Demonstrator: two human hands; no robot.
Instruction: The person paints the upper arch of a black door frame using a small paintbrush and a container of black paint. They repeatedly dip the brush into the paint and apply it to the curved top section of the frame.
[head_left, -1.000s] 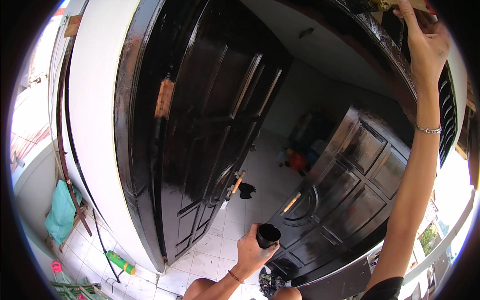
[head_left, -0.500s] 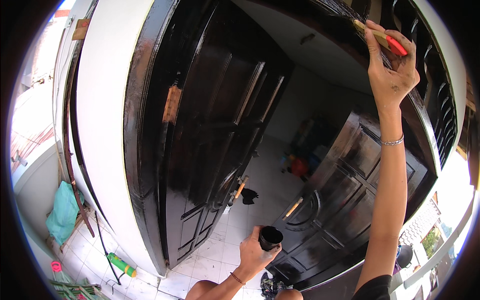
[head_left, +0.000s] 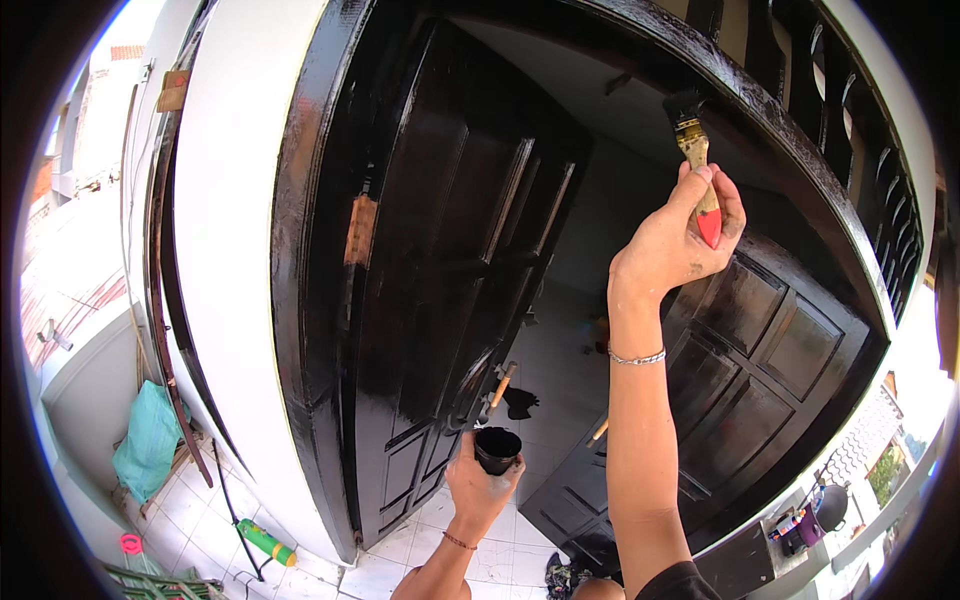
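Note:
High in the doorway my right hand (head_left: pixel 680 235) is closed on the handle of a paintbrush (head_left: pixel 692 148). Its light wooden handle has a red end, and the dark bristles point up at the underside of the dark door frame (head_left: pixel 745 85); whether they touch it I cannot tell. Lower down, my left hand (head_left: pixel 480 492) wraps round a small black cup (head_left: pixel 497 452), its mouth upward; the inside looks black. Behind the cup stands the left door leaf (head_left: pixel 450 250), dark and glossy, swung inward. The right door leaf (head_left: pixel 740 380) is partly hidden by my right forearm.
An orange-brown door handle (head_left: pixel 502 385) juts from the left leaf near the cup. Black openwork (head_left: pixel 840 110) fills the space above the frame. At lower left are a green bag (head_left: pixel 148 440) and a green-yellow bottle (head_left: pixel 266 542). A dark patch (head_left: pixel 520 403) lies on the tiles.
My right hand has moved left and down with the paintbrush, whose bristles now point up. My left hand has shifted slightly left and up with the cup. The view has shifted a little.

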